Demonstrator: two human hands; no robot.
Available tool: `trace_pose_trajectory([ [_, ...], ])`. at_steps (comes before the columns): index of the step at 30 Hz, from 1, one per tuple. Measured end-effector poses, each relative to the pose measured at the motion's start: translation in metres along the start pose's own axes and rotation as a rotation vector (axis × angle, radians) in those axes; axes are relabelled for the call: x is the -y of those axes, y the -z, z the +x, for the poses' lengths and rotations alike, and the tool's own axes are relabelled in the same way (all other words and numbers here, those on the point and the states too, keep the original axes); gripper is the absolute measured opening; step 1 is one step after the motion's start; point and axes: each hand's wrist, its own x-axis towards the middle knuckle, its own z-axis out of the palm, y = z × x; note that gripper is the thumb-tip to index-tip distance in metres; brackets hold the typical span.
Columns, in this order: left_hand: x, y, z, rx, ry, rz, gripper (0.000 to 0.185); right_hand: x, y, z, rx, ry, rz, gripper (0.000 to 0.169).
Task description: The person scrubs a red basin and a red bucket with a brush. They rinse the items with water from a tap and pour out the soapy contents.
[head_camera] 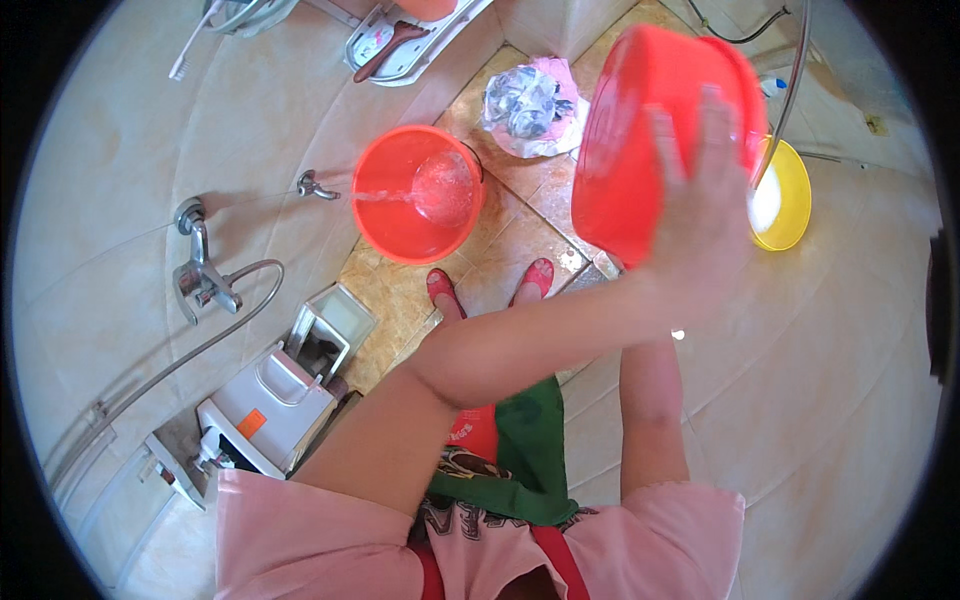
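Note:
A red plastic basin (pixel 637 150) is held up, tilted on its side, at the upper right. My left hand (pixel 694 187) reaches across to it, blurred, its fingers spread on the basin's outside. My right hand is hidden behind the left hand and forearm; only its forearm shows below. On the floor to the left stands a red plastic bucket (pixel 375 217), with water running into it from a small wall tap (pixel 316 186). A yellow basin (pixel 799 206) with white suds stands beyond the held basin, partly hidden by it.
Crumpled plastic bags (pixel 529 105) lie by the far corner. A shower mixer (pixel 202 281) with a metal hose is on the left wall, above a light-coloured bin (pixel 262 412). A wall shelf (pixel 412 56) holds a brown comb. Another hose (pixel 791 97) hangs at the right.

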Motion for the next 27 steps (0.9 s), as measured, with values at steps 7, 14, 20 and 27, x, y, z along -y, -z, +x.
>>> trace_pose_trajectory([
  [7, 0.195, 0.016, -0.134, 0.281, 0.280, 0.023, 0.042, -0.050, 0.054, -0.015, -0.115, 0.109, -0.066, 0.035],
  [14, 0.281, -0.004, -0.248, 0.286, 0.946, -0.567, 0.031, -0.101, 0.074, -0.011, -0.289, 0.047, -0.302, 0.023],
  [20, 0.336, 0.028, -0.304, 0.420, 1.197, -0.481, 0.031, -0.161, 0.029, -0.005, -0.338, 0.169, -0.392, 0.021],
  [27, 0.412, 0.073, -0.370, 0.240, 1.203, -0.408, 0.033, -0.218, -0.028, 0.041, -0.221, 0.089, -0.519, 0.021],
])
